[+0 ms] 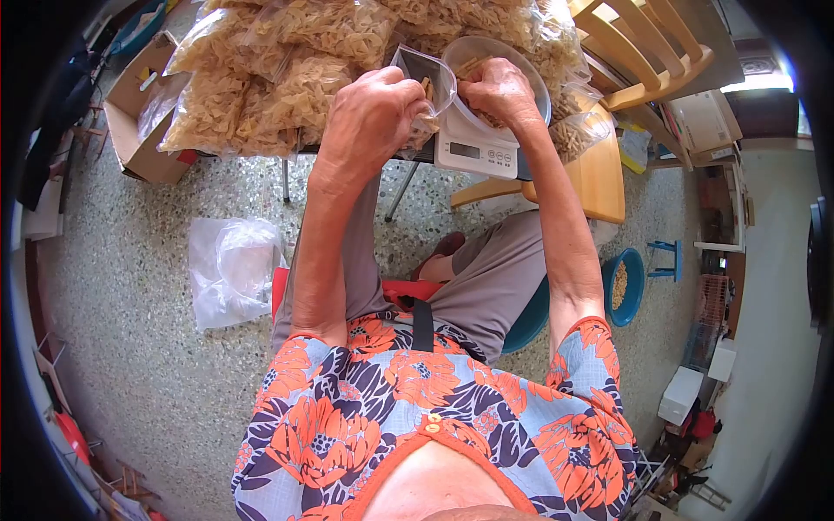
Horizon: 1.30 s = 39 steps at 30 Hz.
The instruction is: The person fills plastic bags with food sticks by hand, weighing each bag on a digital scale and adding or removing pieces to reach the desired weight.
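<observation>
A small clear plastic bag [441, 85] with some stick-like pieces in it is held by its side in my left hand [373, 117], whose fingers are closed on it. Beside it, my right hand [499, 91] reaches into a round clear plastic bowl [540, 87]; its fingers are bent together over pale stick-like pieces, and their tips are partly hidden. Under the bowl sits a white digital scale [478, 154] with a dark display and several buttons.
Large bags of dried pieces [291, 95] are heaped along the table. A wooden chair [651, 56] stands at right, a cardboard box [139, 113] at left. On the floor lie a plastic bag [233, 273] and a blue basin [632, 295] near a blue stool [666, 260].
</observation>
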{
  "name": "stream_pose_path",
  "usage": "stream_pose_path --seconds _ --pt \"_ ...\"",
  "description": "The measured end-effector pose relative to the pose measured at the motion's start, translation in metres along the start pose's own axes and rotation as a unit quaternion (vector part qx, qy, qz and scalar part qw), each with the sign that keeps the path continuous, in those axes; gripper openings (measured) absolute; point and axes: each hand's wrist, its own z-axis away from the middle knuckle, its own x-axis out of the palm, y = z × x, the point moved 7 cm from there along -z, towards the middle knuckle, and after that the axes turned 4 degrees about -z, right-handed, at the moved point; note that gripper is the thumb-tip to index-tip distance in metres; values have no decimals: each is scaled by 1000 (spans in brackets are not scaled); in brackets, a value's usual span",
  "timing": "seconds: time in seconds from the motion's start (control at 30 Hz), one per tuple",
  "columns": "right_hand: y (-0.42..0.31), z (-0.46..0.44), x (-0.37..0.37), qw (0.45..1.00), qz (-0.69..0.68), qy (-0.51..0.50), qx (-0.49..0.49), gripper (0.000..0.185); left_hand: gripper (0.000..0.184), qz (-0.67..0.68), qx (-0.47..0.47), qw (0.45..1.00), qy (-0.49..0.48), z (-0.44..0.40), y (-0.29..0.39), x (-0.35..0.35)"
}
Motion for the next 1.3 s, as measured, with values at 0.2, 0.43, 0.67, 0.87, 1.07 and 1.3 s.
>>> stream_pose_path --seconds 0.2,0.43,0.67,0.87,1.07,1.3 --pt "9 -3 -1 996 -73 24 -43 35 12 1 -5 1000 -2 1 -1 -1" --pt "22 8 1 762 -632 -121 71 20 12 -8 -3 1000 -7 0 0 2" --pt "17 23 13 576 -784 -188 138 15 11 -9 -12 1000 -23 0 0 5" --pt "0 37 4 636 -751 -149 95 12 11 -13 -6 1000 -25 0 1 7" --pt "-34 47 -12 777 -625 -74 -22 23 11 -18 5 999 -28 -1 6 7" --pt "-19 41 -27 864 -491 75 -83 21 11 -17 4 1000 -11 0 3 2"
